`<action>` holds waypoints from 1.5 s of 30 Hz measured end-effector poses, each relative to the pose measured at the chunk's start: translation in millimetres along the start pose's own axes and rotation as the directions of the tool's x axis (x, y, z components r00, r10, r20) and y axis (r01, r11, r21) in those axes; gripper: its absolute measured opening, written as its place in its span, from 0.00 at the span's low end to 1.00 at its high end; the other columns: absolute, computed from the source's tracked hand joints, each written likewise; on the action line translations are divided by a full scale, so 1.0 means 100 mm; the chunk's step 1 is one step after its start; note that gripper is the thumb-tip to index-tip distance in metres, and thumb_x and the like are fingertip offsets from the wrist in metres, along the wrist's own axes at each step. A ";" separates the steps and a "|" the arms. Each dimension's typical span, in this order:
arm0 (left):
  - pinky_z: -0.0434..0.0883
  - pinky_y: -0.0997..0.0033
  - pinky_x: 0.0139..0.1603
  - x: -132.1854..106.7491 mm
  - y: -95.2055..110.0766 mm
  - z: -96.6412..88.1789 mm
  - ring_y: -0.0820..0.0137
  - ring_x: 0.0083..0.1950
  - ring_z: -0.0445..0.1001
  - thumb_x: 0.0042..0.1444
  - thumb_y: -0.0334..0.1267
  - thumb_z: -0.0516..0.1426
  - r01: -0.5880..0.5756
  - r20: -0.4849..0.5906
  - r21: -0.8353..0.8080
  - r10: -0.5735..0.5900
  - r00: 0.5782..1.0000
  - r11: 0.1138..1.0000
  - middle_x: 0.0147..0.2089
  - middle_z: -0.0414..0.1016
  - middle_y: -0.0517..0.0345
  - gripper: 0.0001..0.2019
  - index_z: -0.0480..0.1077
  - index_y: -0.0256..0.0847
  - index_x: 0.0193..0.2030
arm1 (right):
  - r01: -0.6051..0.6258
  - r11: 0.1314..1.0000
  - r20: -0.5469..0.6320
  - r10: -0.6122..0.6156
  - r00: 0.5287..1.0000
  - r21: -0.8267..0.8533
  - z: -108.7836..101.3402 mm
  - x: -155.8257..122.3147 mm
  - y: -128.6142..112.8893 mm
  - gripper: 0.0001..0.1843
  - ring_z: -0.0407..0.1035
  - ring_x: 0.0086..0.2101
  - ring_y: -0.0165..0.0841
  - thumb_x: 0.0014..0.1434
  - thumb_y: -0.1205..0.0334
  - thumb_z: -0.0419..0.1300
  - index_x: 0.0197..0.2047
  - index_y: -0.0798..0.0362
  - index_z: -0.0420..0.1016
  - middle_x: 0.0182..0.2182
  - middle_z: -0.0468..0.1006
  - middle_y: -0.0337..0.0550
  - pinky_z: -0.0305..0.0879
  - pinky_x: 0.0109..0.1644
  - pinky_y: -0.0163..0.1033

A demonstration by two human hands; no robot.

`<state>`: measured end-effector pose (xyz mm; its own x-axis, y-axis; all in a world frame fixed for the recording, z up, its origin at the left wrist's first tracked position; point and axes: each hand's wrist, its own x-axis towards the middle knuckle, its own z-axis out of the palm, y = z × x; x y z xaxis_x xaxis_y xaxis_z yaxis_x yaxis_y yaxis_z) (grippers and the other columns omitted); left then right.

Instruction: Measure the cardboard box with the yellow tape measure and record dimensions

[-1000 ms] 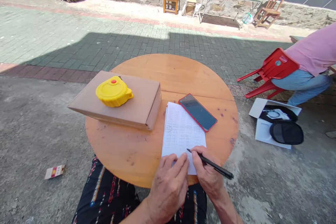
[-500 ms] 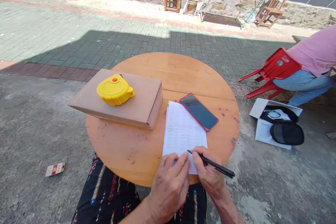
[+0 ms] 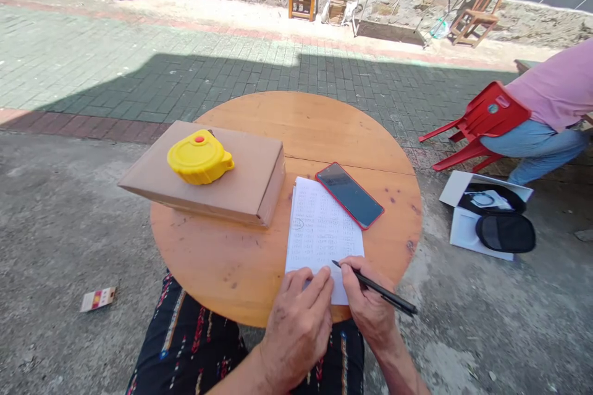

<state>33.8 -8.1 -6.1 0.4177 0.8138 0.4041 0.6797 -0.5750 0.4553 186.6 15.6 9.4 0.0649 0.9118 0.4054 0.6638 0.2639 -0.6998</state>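
Note:
A black pen is pinched in my right hand, its tip at the lower part of the white paper. Rows of small handwriting cover the paper, with one circled mark near its left side. My left hand is curled over the paper's lower edge, fingers bent and pressed onto it; its thumb is hidden. A dark phone with a red case lies across the paper's upper right corner. To the left, a yellow tape measure sits on a closed cardboard box.
All of this stands on a round wooden table. On the ground at right lies an opened white box with a black case. Behind it, a person in a pink top sits on a red plastic chair. A small card packet lies at left.
The pen tip has moved slightly up and to the right over the paper, and the pen's rear end has dipped a little. My left hand stays in place.

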 end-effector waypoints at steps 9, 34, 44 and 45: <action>0.72 0.55 0.49 0.01 0.01 -0.02 0.58 0.50 0.68 0.60 0.26 0.53 0.004 0.007 -0.006 -0.004 1.000 1.000 0.57 0.75 0.47 0.19 0.71 0.32 0.57 | -0.017 1.000 0.056 0.017 0.998 -0.005 -0.01 0.01 0.00 0.10 0.73 0.25 0.29 0.64 0.67 0.54 0.32 0.52 0.74 0.25 0.78 0.37 0.70 0.31 0.31; 0.70 0.55 0.49 0.01 0.01 -0.03 0.58 0.50 0.66 0.59 0.25 0.53 -0.011 0.035 0.004 0.011 0.999 1.000 0.60 0.74 0.51 0.19 0.71 0.33 0.57 | -0.054 0.999 -0.086 0.054 0.995 0.002 -0.01 -0.06 0.04 0.08 0.75 0.26 0.31 0.64 0.65 0.55 0.34 0.51 0.74 0.26 0.80 0.38 0.71 0.31 0.33; 0.69 0.55 0.49 0.02 0.00 -0.04 0.58 0.50 0.67 0.59 0.26 0.53 -0.022 0.039 0.029 0.021 0.999 0.999 0.60 0.74 0.51 0.19 0.71 0.33 0.56 | -0.023 1.000 -0.033 0.024 0.999 0.017 0.00 -0.03 0.02 0.08 0.74 0.26 0.30 0.65 0.67 0.54 0.34 0.51 0.73 0.25 0.78 0.37 0.71 0.30 0.32; 0.69 0.55 0.49 0.02 0.01 -0.03 0.58 0.50 0.67 0.59 0.26 0.53 -0.018 0.037 0.028 0.017 0.999 0.999 0.60 0.74 0.52 0.19 0.72 0.33 0.56 | -0.027 0.999 -0.032 0.027 0.999 0.020 0.00 -0.03 0.02 0.08 0.74 0.26 0.30 0.64 0.67 0.54 0.34 0.51 0.73 0.25 0.78 0.37 0.71 0.30 0.32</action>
<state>33.3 -7.2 -2.3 0.4512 0.8066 0.3818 0.6887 -0.5868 0.4258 187.4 13.0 7.1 0.1067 0.9081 0.4049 0.6467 0.2459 -0.7220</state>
